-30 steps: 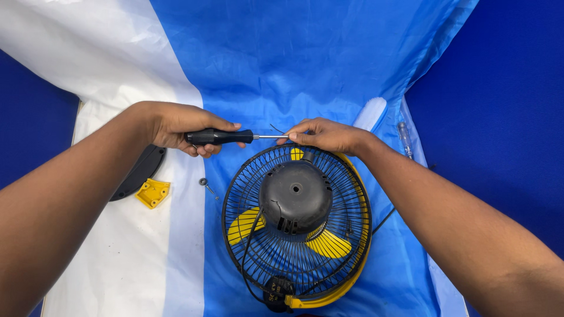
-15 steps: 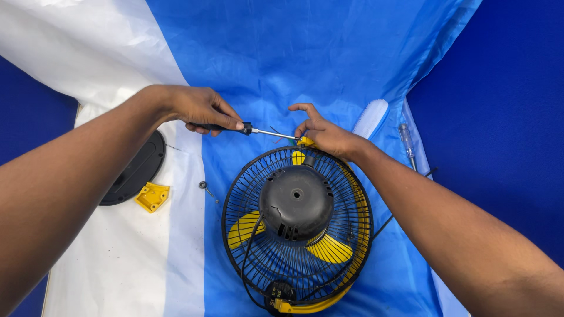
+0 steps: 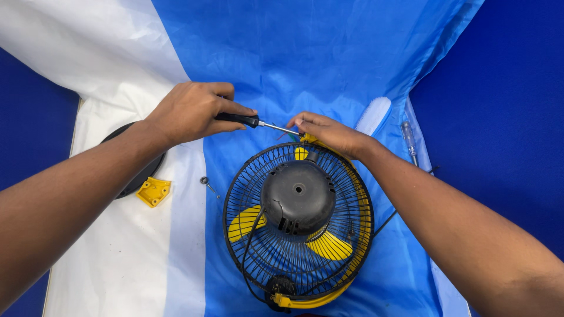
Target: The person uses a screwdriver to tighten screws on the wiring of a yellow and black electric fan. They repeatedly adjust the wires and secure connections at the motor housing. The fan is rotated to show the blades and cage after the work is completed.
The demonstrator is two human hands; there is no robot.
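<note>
A small fan (image 3: 298, 226) lies face down on a blue and white sheet; it has a black wire cage, a black motor housing and yellow blades. My left hand (image 3: 191, 111) grips a black-handled screwdriver (image 3: 249, 122) whose metal shaft points right toward the cage's top rim. My right hand (image 3: 329, 134) rests on that top rim, fingertips pinched at the screwdriver's tip beside a yellow clip. What the fingertips hold there is hidden.
A black round base (image 3: 136, 170) lies partly under my left forearm, with a yellow bracket (image 3: 153, 191) beside it. A loose screw (image 3: 205, 182) sits left of the fan. A tester screwdriver (image 3: 409, 141) and a white cylinder (image 3: 373, 115) lie at the right.
My left hand has slid along the screwdriver and shifted left and up. My right hand stays at the cage's top rim. The view has shifted slightly.
</note>
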